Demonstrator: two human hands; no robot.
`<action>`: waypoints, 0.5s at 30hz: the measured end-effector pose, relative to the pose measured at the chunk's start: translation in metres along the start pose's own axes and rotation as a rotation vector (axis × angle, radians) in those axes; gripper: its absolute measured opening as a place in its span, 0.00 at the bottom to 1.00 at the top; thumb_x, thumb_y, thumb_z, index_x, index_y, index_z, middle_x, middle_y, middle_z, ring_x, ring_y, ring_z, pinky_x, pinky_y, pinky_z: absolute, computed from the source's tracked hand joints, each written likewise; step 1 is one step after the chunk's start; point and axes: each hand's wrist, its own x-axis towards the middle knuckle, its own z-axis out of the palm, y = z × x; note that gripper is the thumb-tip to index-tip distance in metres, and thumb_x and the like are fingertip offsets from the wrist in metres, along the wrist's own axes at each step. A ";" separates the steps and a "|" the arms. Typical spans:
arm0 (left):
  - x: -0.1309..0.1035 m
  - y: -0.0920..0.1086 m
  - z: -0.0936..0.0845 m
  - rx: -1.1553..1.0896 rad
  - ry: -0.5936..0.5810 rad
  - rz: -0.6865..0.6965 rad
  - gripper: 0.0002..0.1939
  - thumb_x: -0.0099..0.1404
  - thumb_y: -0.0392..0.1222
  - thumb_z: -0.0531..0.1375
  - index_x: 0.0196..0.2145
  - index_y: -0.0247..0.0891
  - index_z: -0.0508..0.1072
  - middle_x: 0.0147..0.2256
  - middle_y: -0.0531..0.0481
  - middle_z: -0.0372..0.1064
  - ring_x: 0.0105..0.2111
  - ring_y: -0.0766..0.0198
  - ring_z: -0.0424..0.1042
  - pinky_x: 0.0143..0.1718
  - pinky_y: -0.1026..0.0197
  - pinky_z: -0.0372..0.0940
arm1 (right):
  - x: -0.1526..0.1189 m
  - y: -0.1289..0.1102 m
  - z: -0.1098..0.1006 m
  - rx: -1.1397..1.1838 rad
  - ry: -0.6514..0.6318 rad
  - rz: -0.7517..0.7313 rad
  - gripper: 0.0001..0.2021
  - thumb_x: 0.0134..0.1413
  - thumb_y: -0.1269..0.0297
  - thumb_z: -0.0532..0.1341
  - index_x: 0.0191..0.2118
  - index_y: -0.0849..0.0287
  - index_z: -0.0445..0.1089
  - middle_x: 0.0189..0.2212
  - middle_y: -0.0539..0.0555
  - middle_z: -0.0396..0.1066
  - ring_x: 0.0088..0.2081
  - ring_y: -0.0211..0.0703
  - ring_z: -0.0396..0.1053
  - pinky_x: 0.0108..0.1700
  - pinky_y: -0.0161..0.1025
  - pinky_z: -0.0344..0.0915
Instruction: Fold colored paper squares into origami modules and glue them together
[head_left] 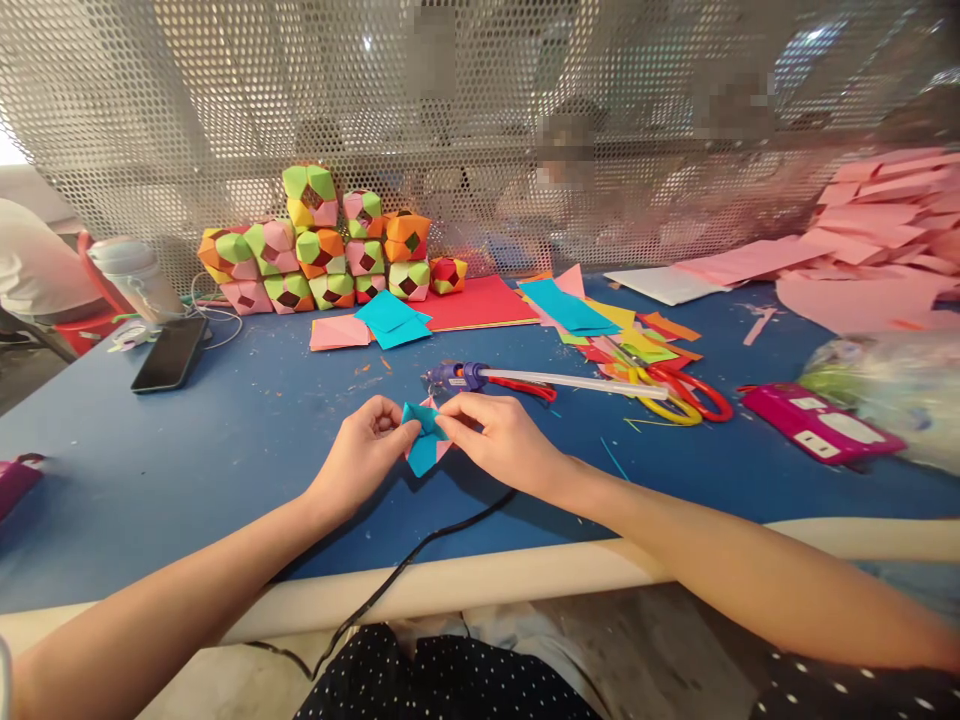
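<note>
Between my two hands is a small folded paper piece point(425, 455) in blue and pink, held just above the blue table. My left hand point(369, 440) pinches its left side, with the thumb on the blue face. On its right side, the thumb and fingertips of my right hand point(491, 435) press the upper edge. Just beyond the piece lies a blue glue gun point(459, 377) with a long clear glue stick point(574, 382) sticking out of its back. Red-handled pliers or scissors, partly hidden, lie under the stick.
Folded paper balls point(320, 250) are stacked against the perforated metal screen. Blue paper sheets point(394, 318), scissors with red handles point(697, 390), a phone point(171, 355), a bottle point(131, 275) and a magenta packet point(821, 423) lie around. A black cord point(420, 550) crosses the table's front edge.
</note>
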 end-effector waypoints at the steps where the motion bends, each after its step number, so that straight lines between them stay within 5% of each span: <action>1: 0.001 0.000 0.000 -0.040 -0.013 -0.017 0.09 0.58 0.44 0.59 0.29 0.37 0.63 0.22 0.57 0.63 0.22 0.70 0.62 0.25 0.67 0.57 | 0.000 0.000 0.000 -0.006 0.002 -0.013 0.08 0.56 0.69 0.55 0.27 0.61 0.67 0.23 0.49 0.66 0.25 0.33 0.62 0.27 0.30 0.60; 6: 0.002 -0.002 0.000 -0.142 -0.060 -0.044 0.15 0.58 0.47 0.59 0.40 0.38 0.63 0.22 0.58 0.62 0.23 0.70 0.62 0.24 0.67 0.55 | 0.000 0.002 0.001 -0.028 0.005 -0.053 0.08 0.56 0.70 0.55 0.27 0.61 0.67 0.23 0.49 0.68 0.25 0.33 0.62 0.29 0.31 0.59; 11: 0.002 -0.003 0.000 0.064 -0.063 -0.010 0.15 0.59 0.49 0.58 0.22 0.34 0.67 0.20 0.56 0.59 0.22 0.71 0.58 0.24 0.67 0.53 | 0.001 0.001 0.002 -0.023 -0.013 -0.119 0.07 0.57 0.69 0.55 0.29 0.60 0.68 0.25 0.50 0.69 0.27 0.34 0.64 0.31 0.31 0.60; 15: 0.006 -0.006 -0.006 0.087 0.054 0.023 0.16 0.58 0.49 0.58 0.20 0.35 0.65 0.19 0.56 0.58 0.21 0.70 0.57 0.23 0.66 0.52 | 0.003 -0.006 -0.017 -0.148 -0.088 -0.048 0.10 0.59 0.65 0.53 0.29 0.60 0.68 0.24 0.50 0.69 0.24 0.33 0.63 0.28 0.32 0.58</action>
